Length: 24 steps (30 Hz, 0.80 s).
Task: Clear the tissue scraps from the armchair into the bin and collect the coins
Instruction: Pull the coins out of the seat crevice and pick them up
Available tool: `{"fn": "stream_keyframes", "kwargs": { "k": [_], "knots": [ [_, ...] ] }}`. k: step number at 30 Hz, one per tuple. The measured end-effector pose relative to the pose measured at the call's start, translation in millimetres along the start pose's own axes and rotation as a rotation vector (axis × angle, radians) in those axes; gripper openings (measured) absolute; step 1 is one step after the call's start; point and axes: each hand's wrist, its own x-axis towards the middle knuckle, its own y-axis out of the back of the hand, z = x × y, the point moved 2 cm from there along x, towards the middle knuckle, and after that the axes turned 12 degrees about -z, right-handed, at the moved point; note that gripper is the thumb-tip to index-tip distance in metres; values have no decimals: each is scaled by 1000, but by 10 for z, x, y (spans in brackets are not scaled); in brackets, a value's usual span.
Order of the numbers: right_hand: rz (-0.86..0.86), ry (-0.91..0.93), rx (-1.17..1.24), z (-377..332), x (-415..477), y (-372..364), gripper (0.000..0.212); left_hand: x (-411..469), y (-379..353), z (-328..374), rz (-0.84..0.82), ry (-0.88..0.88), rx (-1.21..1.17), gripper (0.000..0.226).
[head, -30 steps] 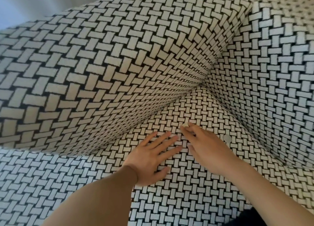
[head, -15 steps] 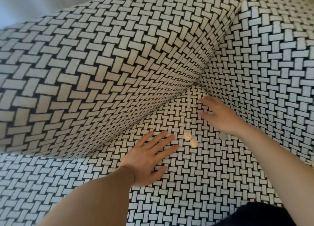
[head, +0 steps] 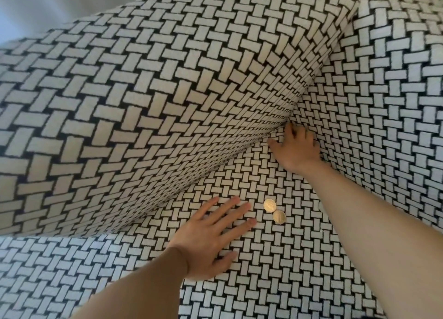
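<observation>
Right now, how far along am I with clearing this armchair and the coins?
Done: no tissue scraps show on the seat cushion; the bin is out of view. In hand: the right hand probes the back corner crevice, the left hand lies flat on the seat. Left: two gold coins lie uncollected near the left hand, a pale coin half hidden by the right forearm.

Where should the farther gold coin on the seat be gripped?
Probably pinch the farther coin by its rim from above, on the upper-right and lower-left edges: it lies flat on the seat, and the nearer coin crowds its lower-right edge.
</observation>
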Motion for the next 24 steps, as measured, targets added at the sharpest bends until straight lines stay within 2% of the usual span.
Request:
{"fn": "stream_keyframes", "kwargs": {
  "k": [8, 15, 21, 24],
  "knots": [
    [17, 135, -49, 42, -183, 13, 65, -20, 8, -4, -9, 9, 21, 71],
    [-35, 154, -46, 89, -243, 27, 66, -20, 26, 8, -6, 11, 22, 69],
    [-117, 154, 81, 120, -190, 98, 67, -17, 13, 2, 9, 10, 14, 70],
    [-107, 184, 28, 135, -273, 119, 61, -18, 2, -1, 10, 6, 10, 71]
  ]
}}
